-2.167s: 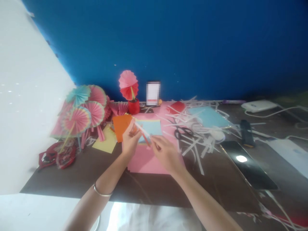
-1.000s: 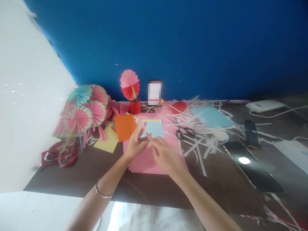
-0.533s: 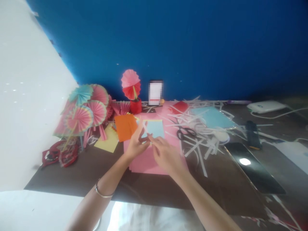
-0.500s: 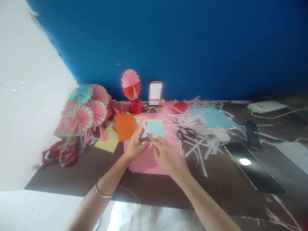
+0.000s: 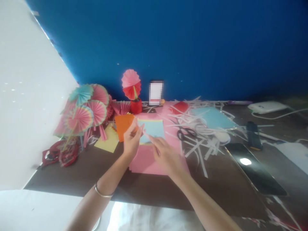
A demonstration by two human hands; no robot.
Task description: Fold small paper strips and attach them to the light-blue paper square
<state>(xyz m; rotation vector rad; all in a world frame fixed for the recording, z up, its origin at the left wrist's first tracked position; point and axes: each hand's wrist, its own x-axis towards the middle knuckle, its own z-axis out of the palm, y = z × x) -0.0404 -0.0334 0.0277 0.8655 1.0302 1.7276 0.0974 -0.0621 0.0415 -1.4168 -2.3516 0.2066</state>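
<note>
My left hand [image 5: 132, 142] is raised over the pink paper stack [image 5: 144, 160], its fingers pinched on a small narrow strip of paper [image 5: 141, 131]; the blur hides the strip's shape. My right hand [image 5: 166, 155] meets it from the right, fingertips pinching the strip's other end. Behind the hands a light blue sheet [image 5: 154, 127] lies on the pink stack. An orange sheet [image 5: 122, 125] sits just left of my left hand.
Paper fans [image 5: 83, 110] stand at the left, one in a red pot [image 5: 136, 106]. Black scissors [image 5: 185, 132] lie among white paper strips [image 5: 199, 150]. A dark tablet [image 5: 255, 170], a remote [image 5: 251, 134], a yellow sheet [image 5: 108, 142] and cables lie around.
My left hand has lifted slightly and tilted upright, moving a little left toward the orange sheet. My right hand stays close, fingertips still at the strip.
</note>
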